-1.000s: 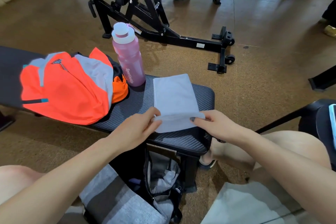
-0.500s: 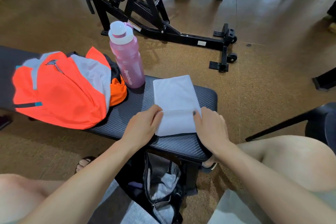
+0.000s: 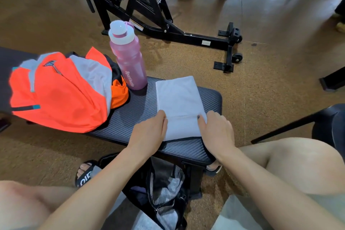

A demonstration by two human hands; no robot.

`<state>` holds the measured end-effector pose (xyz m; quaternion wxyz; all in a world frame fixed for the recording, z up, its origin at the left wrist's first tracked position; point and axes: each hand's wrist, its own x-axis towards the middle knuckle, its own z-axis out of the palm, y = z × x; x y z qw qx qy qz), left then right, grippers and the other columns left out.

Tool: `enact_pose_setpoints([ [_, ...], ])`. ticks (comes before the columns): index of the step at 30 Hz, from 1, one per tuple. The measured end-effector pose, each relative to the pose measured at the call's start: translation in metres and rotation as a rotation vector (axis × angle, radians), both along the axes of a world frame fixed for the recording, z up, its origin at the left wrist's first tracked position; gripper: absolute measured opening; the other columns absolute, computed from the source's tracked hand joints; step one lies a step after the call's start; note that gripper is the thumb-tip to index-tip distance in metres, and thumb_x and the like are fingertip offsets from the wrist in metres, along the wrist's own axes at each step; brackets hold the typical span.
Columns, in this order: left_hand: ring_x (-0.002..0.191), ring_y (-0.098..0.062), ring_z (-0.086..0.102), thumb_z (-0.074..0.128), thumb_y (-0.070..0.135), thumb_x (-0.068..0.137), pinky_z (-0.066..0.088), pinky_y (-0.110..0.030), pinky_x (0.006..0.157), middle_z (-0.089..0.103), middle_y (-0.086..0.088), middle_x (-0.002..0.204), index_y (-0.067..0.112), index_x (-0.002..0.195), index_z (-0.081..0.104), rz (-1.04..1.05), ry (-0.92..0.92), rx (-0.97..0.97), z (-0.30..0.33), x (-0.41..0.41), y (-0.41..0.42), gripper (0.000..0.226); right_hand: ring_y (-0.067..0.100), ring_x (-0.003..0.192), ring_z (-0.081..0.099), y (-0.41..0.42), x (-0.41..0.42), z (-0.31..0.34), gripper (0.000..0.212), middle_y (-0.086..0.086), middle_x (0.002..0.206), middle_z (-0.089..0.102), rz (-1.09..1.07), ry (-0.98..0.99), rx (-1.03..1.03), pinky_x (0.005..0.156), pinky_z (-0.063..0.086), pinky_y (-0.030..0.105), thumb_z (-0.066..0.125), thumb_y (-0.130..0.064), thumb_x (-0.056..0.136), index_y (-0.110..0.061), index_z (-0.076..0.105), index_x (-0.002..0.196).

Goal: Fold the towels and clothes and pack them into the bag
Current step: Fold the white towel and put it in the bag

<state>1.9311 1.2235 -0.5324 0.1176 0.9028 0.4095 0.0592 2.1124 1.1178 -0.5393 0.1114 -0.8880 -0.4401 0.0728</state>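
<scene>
Both hands [image 3: 149, 134] [image 3: 217, 132] flat, palms down

Evenly bright, soft indoor light; pale sheen on floor [image 3: 270, 3] beyond black gym machine [image 3: 149, 11], toward upper right. Shadows faint: small soft one under bench [image 3: 209, 95] edge nearer than machine. Strong wide-angle bowing, straight lines curving away from machine toward corners. Motion smear right of machine and at far right edge. Sharp on bench weave and bottle [image 3: 128, 56] lettering just nearer than machine. Orange backpack [image 3: 56, 95] oversaturated, edges glowing. Forearms at bottom edge soft.
</scene>
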Motion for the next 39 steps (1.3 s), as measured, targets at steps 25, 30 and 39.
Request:
enact_pose_setpoints([
  [25, 0.075, -0.03, 0.055, 0.049, 0.029, 0.072, 0.041, -0.039, 0.059, 0.053, -0.005, 0.091, 0.014, 0.093, 0.049, -0.44, 0.124, 0.206, 0.024, -0.002, 0.004, 0.026, 0.026, 0.081, 0.052, -0.007, 0.018, 0.022, 0.017, 0.002, 0.083, 0.053, 0.612, -0.139, 0.164, 0.082, 0.043, 0.04, 0.052, -0.02, 0.077, -0.01, 0.058, 0.089],
  [30, 0.075, -0.029, 0.052, 0.045, 0.03, 0.084, 0.041, -0.041, 0.063, 0.053, 0.002, 0.082, 0.022, 0.096, 0.044, -0.211, -0.173, -0.151, 0.041, -0.015, 0.008, 0.015, 0.019, 0.067, 0.05, -0.009, 0.016, 0.044, 0.011, -0.004, 0.071, 0.054, 0.353, 0.193, 0.322, 0.064, 0.036, 0.035, 0.051, -0.027, 0.082, -0.019, 0.058, 0.088],
  [39, 0.079, -0.019, 0.056, 0.049, 0.02, 0.096, 0.042, -0.038, 0.068, 0.057, 0.002, 0.081, 0.026, 0.112, 0.044, 0.028, -0.27, -0.434, 0.019, -0.015, 0.012, 0.018, 0.018, 0.071, 0.053, 0.008, 0.011, 0.032, 0.021, 0.004, 0.087, 0.061, 0.053, 0.606, 0.184, 0.067, 0.041, 0.037, 0.052, -0.035, 0.1, -0.021, 0.046, 0.114],
])
